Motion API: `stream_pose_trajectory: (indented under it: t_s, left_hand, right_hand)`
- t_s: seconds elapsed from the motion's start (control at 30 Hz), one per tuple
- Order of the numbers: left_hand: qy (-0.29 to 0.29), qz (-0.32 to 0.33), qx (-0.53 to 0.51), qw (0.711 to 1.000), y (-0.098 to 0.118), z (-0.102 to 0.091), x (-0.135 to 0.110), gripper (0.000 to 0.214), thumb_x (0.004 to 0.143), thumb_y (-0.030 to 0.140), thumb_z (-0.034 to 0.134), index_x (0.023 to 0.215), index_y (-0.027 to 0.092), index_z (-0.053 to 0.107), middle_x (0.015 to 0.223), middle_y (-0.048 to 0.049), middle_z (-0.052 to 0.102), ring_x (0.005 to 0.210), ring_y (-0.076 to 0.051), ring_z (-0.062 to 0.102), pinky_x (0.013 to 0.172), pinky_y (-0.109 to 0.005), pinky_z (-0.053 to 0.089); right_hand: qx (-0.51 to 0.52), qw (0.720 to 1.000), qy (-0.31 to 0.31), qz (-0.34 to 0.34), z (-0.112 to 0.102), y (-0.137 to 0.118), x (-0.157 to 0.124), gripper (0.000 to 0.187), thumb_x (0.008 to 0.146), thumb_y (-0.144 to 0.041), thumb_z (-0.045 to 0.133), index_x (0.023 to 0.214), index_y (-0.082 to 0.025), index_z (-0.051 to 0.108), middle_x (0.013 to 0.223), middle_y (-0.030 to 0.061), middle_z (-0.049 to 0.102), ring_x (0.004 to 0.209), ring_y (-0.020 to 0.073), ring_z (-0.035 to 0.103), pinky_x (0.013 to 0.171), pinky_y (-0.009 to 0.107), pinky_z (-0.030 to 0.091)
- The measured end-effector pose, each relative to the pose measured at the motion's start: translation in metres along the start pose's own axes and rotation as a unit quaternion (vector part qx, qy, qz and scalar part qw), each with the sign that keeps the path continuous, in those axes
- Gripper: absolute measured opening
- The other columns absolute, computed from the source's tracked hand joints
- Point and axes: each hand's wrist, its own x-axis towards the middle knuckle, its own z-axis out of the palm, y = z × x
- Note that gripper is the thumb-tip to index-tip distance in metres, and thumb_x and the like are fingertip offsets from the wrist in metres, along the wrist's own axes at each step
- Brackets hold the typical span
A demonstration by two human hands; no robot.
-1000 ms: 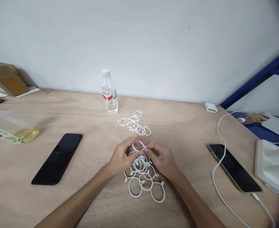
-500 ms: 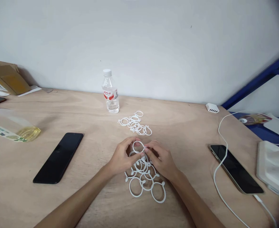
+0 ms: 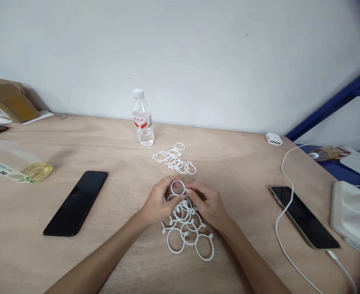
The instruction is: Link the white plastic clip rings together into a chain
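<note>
A white plastic ring (image 3: pixel 177 181) is held up between my two hands. My left hand (image 3: pixel 162 201) pinches it from the left, thumb at the lower edge and fingertips behind. My right hand (image 3: pixel 206 203) closes thumb and forefinger on its right side, where a small tab may be hidden by the fingertips. Beneath and in front of my hands lies a loose pile of similar white rings (image 3: pixel 204 259), each with a small round tab. A second cluster of white rings (image 3: pixel 160 152) lies farther back on the wooden table (image 3: pixel 130 261).
A water bottle (image 3: pixel 143 122) stands behind the far rings. To the left are a black phone (image 3: pixel 75 204), a plastic bottle with yellow liquid (image 3: pixel 17 163) and a cardboard box (image 3: pixel 12 102). A phone (image 3: pixel 308 220) with a white cable (image 3: pixel 279 228) and a white case (image 3: pixel 356 212) lie right.
The held ring has turned slightly and shifted a little upward between my fingers. My right fingertips have moved slightly. Both ring piles look the same.
</note>
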Motion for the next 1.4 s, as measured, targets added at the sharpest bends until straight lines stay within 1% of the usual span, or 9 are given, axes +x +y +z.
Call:
stream_pose_trajectory:
  t_s: [0.17,0.3,0.4,0.6,0.77,0.9,1.17,1.3,1.4]
  left_hand:
    - [-0.001,0.084,0.05,0.995,-0.003,0.0,0.0,0.044,0.075,0.013,0.061,0.119,0.02,0.055,0.121,-0.0108,0.059,0.113,-0.026,0.053,0.1,-0.043,0.041]
    - [-0.039,0.103,0.099,0.989,0.0,-0.001,-0.002,0.048,0.073,0.016,0.064,0.12,0.02,0.057,0.125,-0.0112,0.054,0.119,-0.027,0.047,0.104,-0.044,0.037]
    - [-0.059,0.105,0.112,0.986,0.002,-0.002,-0.003,0.048,0.075,0.018,0.064,0.123,0.021,0.056,0.128,-0.0111,0.05,0.123,-0.027,0.044,0.106,-0.044,0.036]
    - [-0.051,0.11,0.1,0.988,0.004,-0.002,-0.003,0.041,0.08,0.022,0.062,0.121,0.023,0.057,0.125,-0.0107,0.051,0.12,-0.027,0.046,0.104,-0.043,0.037]
    - [-0.035,0.106,0.1,0.989,0.003,-0.001,-0.001,0.035,0.083,0.028,0.06,0.118,0.021,0.059,0.123,-0.0116,0.054,0.119,-0.027,0.047,0.104,-0.044,0.038]
    - [-0.017,0.102,0.074,0.992,0.002,0.0,0.0,0.034,0.087,0.028,0.056,0.121,0.022,0.057,0.125,-0.0108,0.057,0.119,-0.025,0.049,0.104,-0.044,0.038]
    - [0.028,-0.035,-0.063,0.997,0.0,0.003,-0.001,0.03,0.087,0.032,0.055,0.111,0.015,0.062,0.094,-0.0068,0.072,0.08,-0.017,0.067,0.072,-0.026,0.054]
    - [0.08,-0.053,-0.059,0.994,-0.003,0.003,0.0,0.029,0.087,0.034,0.054,0.104,0.014,0.067,0.081,-0.0054,0.072,0.073,-0.017,0.066,0.067,-0.026,0.053]
    - [0.071,-0.046,-0.05,0.995,-0.005,0.003,0.0,0.029,0.086,0.033,0.055,0.101,0.014,0.07,0.079,-0.0052,0.071,0.072,-0.017,0.065,0.066,-0.026,0.052]
  right_hand:
    - [-0.18,0.983,0.037,0.005,0.001,0.016,0.002,0.036,0.093,-0.027,0.043,0.126,-0.02,0.054,0.128,0.0114,0.058,0.123,0.0274,0.045,0.104,0.053,0.035]
    - [-0.287,0.957,0.01,0.039,0.007,0.022,0.001,0.044,0.094,-0.029,0.041,0.137,-0.023,0.043,0.14,0.0102,0.047,0.133,0.0324,0.035,0.102,0.055,0.035]
    - [-0.315,0.947,0.001,0.052,0.01,0.021,0.002,0.038,0.094,-0.029,0.04,0.129,-0.021,0.049,0.137,0.0117,0.048,0.131,0.0333,0.035,0.1,0.055,0.036]
    - [-0.281,0.958,0.04,0.052,0.006,0.022,0.005,0.016,0.09,-0.024,0.046,0.096,-0.019,0.06,0.109,0.0121,0.059,0.103,0.0281,0.052,0.088,0.048,0.044]
    - [-0.233,0.966,0.099,0.051,0.001,0.019,0.006,0.013,0.089,-0.028,0.051,0.088,-0.021,0.062,0.095,0.0096,0.059,0.095,0.0262,0.053,0.085,0.045,0.045]
    - [-0.205,0.97,0.132,-0.003,0.003,0.01,0.002,0.014,0.087,-0.033,0.057,0.089,-0.022,0.065,0.095,0.0088,0.056,0.093,0.0243,0.054,0.082,0.041,0.047]
    - [-0.147,0.981,0.04,-0.117,0.005,-0.003,-0.001,0.013,0.083,-0.028,0.063,0.094,-0.022,0.067,0.094,0.0088,0.061,0.089,0.0223,0.057,0.079,0.04,0.049]
    - [-0.072,0.993,0.049,-0.076,0.0,-0.004,-0.003,0.032,0.083,-0.024,0.06,0.115,-0.024,0.059,0.101,0.0085,0.063,0.095,0.0229,0.059,0.085,0.041,0.05]
    - [-0.045,0.996,0.051,-0.049,-0.001,-0.002,-0.003,0.036,0.086,-0.023,0.057,0.122,-0.025,0.056,0.101,0.0078,0.065,0.096,0.0221,0.06,0.085,0.04,0.05]
